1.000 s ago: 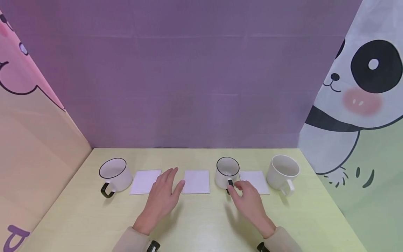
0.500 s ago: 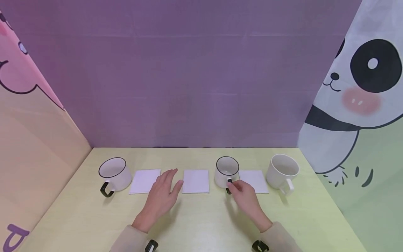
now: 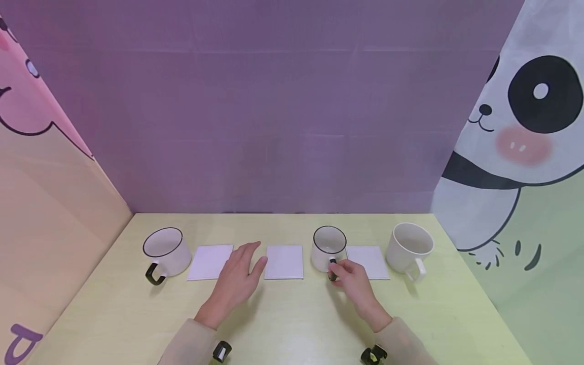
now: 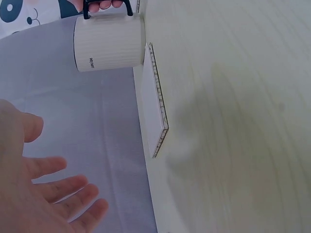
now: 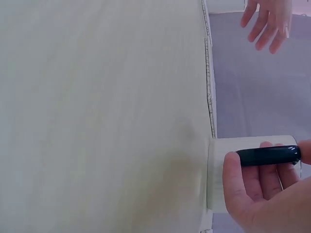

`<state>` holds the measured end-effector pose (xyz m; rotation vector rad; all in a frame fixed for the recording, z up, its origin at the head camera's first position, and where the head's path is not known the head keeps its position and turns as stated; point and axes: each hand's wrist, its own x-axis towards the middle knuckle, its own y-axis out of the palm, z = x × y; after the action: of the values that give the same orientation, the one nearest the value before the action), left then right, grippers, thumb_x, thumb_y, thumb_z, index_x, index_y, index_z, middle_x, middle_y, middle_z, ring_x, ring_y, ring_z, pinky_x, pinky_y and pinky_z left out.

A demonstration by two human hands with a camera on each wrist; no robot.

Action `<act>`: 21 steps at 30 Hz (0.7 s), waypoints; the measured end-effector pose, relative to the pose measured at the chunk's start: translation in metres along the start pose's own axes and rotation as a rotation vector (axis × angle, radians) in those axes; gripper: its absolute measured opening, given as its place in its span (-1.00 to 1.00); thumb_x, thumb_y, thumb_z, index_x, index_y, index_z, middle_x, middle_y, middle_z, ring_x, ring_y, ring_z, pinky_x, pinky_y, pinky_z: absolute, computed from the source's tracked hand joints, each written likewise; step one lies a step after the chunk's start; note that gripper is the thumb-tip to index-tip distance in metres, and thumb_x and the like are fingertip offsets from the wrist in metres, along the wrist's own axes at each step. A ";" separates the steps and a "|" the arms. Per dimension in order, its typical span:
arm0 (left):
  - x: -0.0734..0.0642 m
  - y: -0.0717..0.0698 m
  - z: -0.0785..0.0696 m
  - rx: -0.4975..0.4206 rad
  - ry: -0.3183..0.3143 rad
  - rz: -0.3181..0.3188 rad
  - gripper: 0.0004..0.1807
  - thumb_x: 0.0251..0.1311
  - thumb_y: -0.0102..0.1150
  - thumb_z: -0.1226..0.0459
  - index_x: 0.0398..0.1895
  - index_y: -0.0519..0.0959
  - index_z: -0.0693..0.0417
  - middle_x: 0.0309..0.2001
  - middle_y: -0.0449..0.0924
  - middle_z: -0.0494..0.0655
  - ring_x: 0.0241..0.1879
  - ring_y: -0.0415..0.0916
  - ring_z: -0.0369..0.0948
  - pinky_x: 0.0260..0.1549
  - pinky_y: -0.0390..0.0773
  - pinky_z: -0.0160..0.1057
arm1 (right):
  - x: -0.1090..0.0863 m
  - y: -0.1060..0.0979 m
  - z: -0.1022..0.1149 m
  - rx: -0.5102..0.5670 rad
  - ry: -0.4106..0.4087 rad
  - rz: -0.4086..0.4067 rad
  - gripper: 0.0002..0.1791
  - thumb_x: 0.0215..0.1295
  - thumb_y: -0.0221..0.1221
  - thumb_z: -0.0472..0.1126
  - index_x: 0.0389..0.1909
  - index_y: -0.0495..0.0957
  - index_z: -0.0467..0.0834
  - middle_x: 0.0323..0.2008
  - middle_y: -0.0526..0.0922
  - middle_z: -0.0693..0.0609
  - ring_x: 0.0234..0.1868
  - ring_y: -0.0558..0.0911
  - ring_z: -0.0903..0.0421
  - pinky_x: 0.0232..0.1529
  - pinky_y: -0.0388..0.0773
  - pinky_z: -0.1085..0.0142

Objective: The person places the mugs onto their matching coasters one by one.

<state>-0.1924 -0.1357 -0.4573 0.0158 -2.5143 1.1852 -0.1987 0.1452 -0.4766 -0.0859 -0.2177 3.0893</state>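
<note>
A white mug (image 3: 324,256) with a dark rim and black handle stands upright right of centre. My right hand (image 3: 358,286) holds that black handle (image 5: 269,155), its fingers curled round it in the right wrist view. Left of centre, my left hand (image 3: 234,281) hovers over the table with fingers extended, holding nothing. It partly covers the left white square board (image 3: 207,263). In the left wrist view, the left hand (image 4: 43,189) is apart from the middle board (image 4: 153,107) and the mug (image 4: 109,43).
A wider white mug (image 3: 169,251) with a black handle stands tilted-looking at the left. An all-white mug (image 3: 408,251) stands at the right, beside the right square board (image 3: 368,262). The middle board (image 3: 284,262) lies between the hands. A purple cloth (image 3: 283,111) hangs behind the table.
My right hand has closed its fingers and thumb round the handle of the dark-rimmed mug. That mug stays in place. The left hand has barely moved.
</note>
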 end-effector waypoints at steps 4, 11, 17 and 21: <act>0.002 0.000 0.000 -0.015 0.001 0.006 -0.46 0.52 0.03 0.10 0.40 0.39 0.22 0.33 0.43 0.19 0.34 0.33 0.17 0.31 0.30 0.21 | 0.001 0.000 0.001 0.007 0.023 0.008 -0.78 0.42 0.12 -0.30 -0.39 0.57 -0.35 -0.37 0.64 -0.04 -0.26 0.60 0.10 -0.09 0.69 0.11; 0.007 0.002 -0.001 -0.040 0.025 0.023 -0.51 0.51 0.04 0.16 0.39 0.41 0.21 0.32 0.44 0.18 0.34 0.33 0.16 0.31 0.32 0.18 | 0.000 0.000 0.006 0.015 0.053 0.038 -0.75 0.47 0.06 -0.28 -0.37 0.57 -0.35 -0.35 0.60 -0.08 -0.26 0.56 0.09 -0.08 0.64 0.12; 0.014 0.007 -0.001 -0.043 0.015 0.043 -0.54 0.49 0.03 0.22 0.37 0.43 0.16 0.32 0.44 0.14 0.34 0.32 0.14 0.26 0.35 0.19 | 0.003 0.001 0.008 0.048 0.073 0.037 -0.72 0.50 0.03 -0.26 -0.33 0.56 -0.39 -0.39 0.58 -0.04 -0.30 0.54 0.11 -0.11 0.61 0.12; 0.019 0.009 0.000 -0.029 0.025 0.047 -0.55 0.47 0.05 0.23 0.35 0.45 0.17 0.30 0.46 0.13 0.32 0.34 0.14 0.24 0.37 0.19 | 0.004 0.003 0.009 0.059 0.091 0.036 -0.74 0.48 0.04 -0.28 -0.34 0.56 -0.39 -0.40 0.58 -0.02 -0.32 0.54 0.12 -0.12 0.62 0.14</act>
<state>-0.2110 -0.1271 -0.4575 -0.0652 -2.5229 1.1589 -0.2033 0.1407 -0.4688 -0.2296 -0.1223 3.1158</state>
